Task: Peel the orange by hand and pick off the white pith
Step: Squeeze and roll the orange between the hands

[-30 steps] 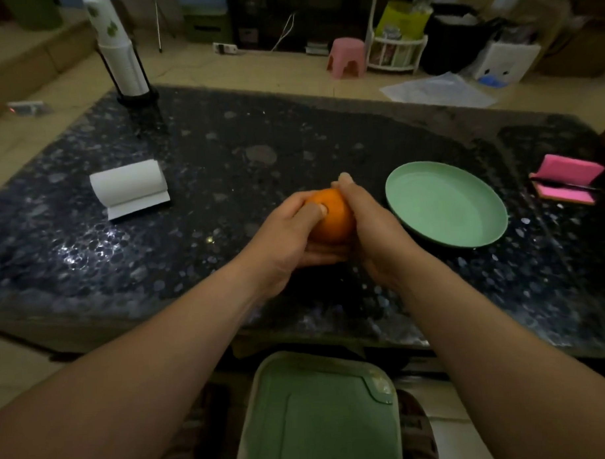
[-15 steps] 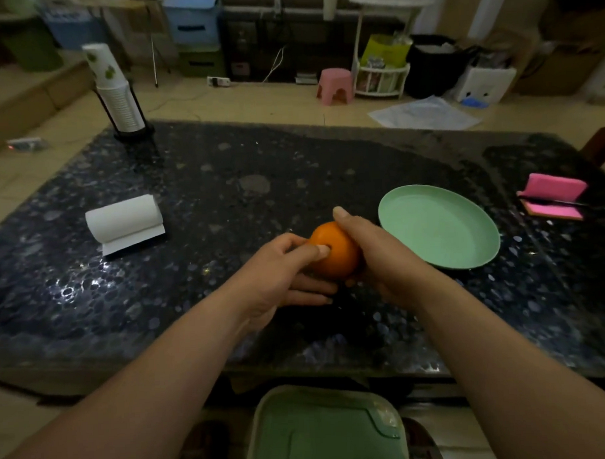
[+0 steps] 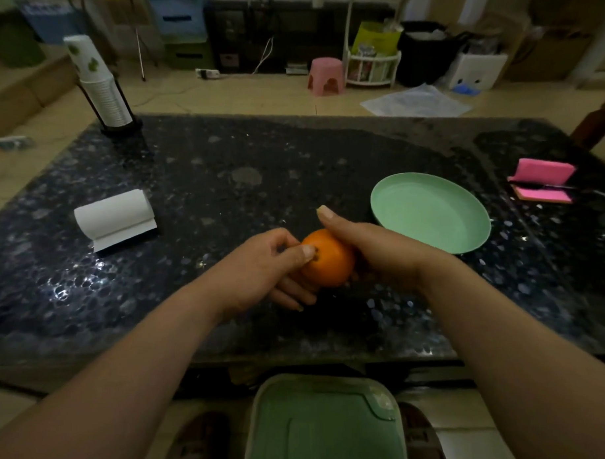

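A whole orange [image 3: 329, 261], its peel unbroken, is held just above the dark speckled table [image 3: 224, 184], near its front edge. My left hand [image 3: 261, 268] cups it from the left, thumb tip pressed against the small stem dimple on top. My right hand [image 3: 380, 250] grips it from the right and behind, thumb raised above the fruit. The underside of the orange is hidden by my fingers.
An empty green plate [image 3: 430, 211] lies right of the orange. A roll of white paper [image 3: 115, 217] lies at left, a cup stack in a holder [image 3: 100, 88] far left, pink sponges [image 3: 541, 181] far right. A green bin [image 3: 321, 424] stands below the table's front edge.
Both hands and the orange sit lower in view as the camera tilted up. My left thumb has shifted onto the stem dimple.
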{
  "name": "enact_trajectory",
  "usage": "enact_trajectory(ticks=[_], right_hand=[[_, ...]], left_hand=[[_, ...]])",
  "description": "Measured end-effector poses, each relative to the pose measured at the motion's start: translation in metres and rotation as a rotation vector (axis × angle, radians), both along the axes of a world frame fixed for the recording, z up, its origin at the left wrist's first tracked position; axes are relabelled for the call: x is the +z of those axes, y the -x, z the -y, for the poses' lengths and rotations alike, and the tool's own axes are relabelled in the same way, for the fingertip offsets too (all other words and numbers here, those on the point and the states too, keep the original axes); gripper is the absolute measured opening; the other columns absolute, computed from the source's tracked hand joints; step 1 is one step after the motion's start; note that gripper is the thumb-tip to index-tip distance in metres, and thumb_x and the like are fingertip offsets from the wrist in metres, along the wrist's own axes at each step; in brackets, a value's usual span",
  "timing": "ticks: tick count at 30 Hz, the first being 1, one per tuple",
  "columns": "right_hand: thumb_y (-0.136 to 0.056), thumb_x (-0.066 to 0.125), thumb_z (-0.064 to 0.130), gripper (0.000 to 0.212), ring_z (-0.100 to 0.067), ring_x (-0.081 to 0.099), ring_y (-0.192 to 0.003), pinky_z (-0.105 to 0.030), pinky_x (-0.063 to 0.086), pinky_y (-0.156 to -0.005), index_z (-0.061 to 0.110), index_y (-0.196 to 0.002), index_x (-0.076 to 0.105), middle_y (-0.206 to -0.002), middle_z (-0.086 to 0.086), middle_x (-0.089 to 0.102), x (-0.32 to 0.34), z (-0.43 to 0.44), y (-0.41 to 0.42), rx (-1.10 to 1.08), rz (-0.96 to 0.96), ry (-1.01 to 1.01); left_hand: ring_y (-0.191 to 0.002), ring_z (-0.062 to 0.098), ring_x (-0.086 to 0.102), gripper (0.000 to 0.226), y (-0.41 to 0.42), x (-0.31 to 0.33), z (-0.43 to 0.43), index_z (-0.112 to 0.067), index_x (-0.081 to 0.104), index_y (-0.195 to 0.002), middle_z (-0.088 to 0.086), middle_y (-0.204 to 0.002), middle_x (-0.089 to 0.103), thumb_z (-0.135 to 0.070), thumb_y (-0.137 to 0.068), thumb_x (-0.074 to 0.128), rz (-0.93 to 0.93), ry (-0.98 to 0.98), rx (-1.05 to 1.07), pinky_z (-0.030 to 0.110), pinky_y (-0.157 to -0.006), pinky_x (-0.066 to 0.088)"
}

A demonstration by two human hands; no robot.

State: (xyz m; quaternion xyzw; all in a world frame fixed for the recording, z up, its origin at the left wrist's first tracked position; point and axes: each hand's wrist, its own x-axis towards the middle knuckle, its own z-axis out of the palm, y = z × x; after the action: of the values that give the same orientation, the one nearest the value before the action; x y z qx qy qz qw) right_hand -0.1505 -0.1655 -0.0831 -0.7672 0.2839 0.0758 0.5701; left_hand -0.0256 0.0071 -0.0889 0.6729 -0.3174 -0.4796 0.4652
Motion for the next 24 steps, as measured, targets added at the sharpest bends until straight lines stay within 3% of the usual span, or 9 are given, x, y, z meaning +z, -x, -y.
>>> enact_trajectory(ticks=[3, 6, 10, 13, 15, 18, 22, 24], right_hand=[[-0.091, 0.046, 0.085, 0.07, -0.022, 0.073, -0.096, -0.045, 0.054, -0.102, 0.024, -0.104, 0.077, -0.102, -0.004, 0.078, 0.001, -0.005, -0.005, -0.048, 0.064, 0.081], [-0.09, 0.046, 0.085, 0.076, -0.027, 0.073, -0.089, -0.057, 0.053, -0.105, 0.016, -0.096, 0.077, -0.092, -0.008, 0.076, 0.003, -0.01, -0.01, -0.051, 0.065, 0.144], [-0.084, 0.045, 0.081, 0.076, -0.026, 0.071, -0.091, -0.057, 0.054, -0.101, 0.014, -0.105, 0.075, -0.101, -0.008, 0.074, 0.007, -0.014, -0.011, -0.046, 0.102, 0.184], [-0.103, 0.049, 0.061, 0.045, -0.013, 0.064, -0.081, -0.044, 0.054, -0.085, 0.021, -0.096, 0.069, -0.093, -0.001, 0.069, 0.005, -0.017, -0.01, -0.022, 0.153, 0.185], [-0.109, 0.047, 0.046, 0.035, -0.008, 0.059, -0.072, -0.036, 0.048, -0.076, 0.024, -0.088, 0.065, -0.085, 0.004, 0.064, 0.004, -0.018, -0.009, -0.007, 0.167, 0.207], [-0.109, 0.047, 0.04, 0.032, -0.012, 0.057, -0.072, -0.038, 0.047, -0.075, 0.022, -0.088, 0.063, -0.083, 0.0, 0.063, 0.005, -0.019, -0.008, 0.01, 0.154, 0.214], [-0.107, 0.047, 0.041, 0.027, -0.016, 0.056, -0.074, -0.039, 0.047, -0.072, 0.022, -0.095, 0.063, -0.088, -0.005, 0.062, 0.007, -0.02, -0.009, -0.017, 0.147, 0.186], [-0.105, 0.047, 0.041, 0.029, -0.019, 0.056, -0.078, -0.041, 0.047, -0.075, 0.02, -0.095, 0.064, -0.091, -0.006, 0.062, 0.005, -0.019, -0.01, 0.028, 0.148, 0.235]], left_hand=[[-0.093, 0.034, 0.079, 0.031, 0.001, -0.002, 0.001, -0.011, 0.052, -0.121, 0.018, -0.108, 0.078, -0.035, -0.104, 0.062, -0.002, 0.015, 0.016, 0.047, -0.076, 0.066], [-0.097, 0.033, 0.079, 0.033, 0.002, -0.004, 0.002, -0.016, 0.053, -0.129, 0.018, -0.119, 0.073, -0.033, -0.103, 0.064, -0.032, 0.015, -0.018, 0.051, -0.077, 0.065], [-0.099, 0.036, 0.078, 0.038, 0.006, -0.005, 0.001, -0.017, 0.051, -0.135, 0.018, -0.12, 0.073, -0.03, -0.102, 0.064, -0.084, 0.025, -0.041, 0.053, -0.08, 0.065], [-0.097, 0.039, 0.077, 0.037, 0.01, -0.009, 0.0, -0.015, 0.05, -0.137, 0.019, -0.118, 0.072, -0.028, -0.103, 0.061, -0.071, 0.04, -0.044, 0.05, -0.079, 0.065], [-0.093, 0.039, 0.077, 0.033, 0.011, -0.016, 0.001, -0.015, 0.05, -0.133, 0.019, -0.115, 0.072, -0.029, -0.105, 0.061, -0.036, 0.051, -0.034, 0.046, -0.075, 0.066], [-0.086, 0.035, 0.077, 0.043, 0.014, -0.022, 0.002, -0.016, 0.051, -0.126, 0.019, -0.109, 0.073, -0.041, -0.094, 0.065, -0.001, 0.069, -0.015, 0.039, -0.068, 0.064], [-0.08, 0.029, 0.075, 0.032, 0.017, -0.026, 0.003, -0.019, 0.052, -0.122, 0.018, -0.109, 0.069, -0.038, -0.1, 0.065, 0.022, 0.115, 0.011, 0.042, -0.071, 0.065], [-0.077, 0.027, 0.074, 0.037, 0.021, -0.028, 0.004, -0.02, 0.051, -0.119, 0.018, -0.108, 0.068, -0.039, -0.09, 0.063, 0.038, 0.116, 0.03, 0.042, -0.07, 0.065]])
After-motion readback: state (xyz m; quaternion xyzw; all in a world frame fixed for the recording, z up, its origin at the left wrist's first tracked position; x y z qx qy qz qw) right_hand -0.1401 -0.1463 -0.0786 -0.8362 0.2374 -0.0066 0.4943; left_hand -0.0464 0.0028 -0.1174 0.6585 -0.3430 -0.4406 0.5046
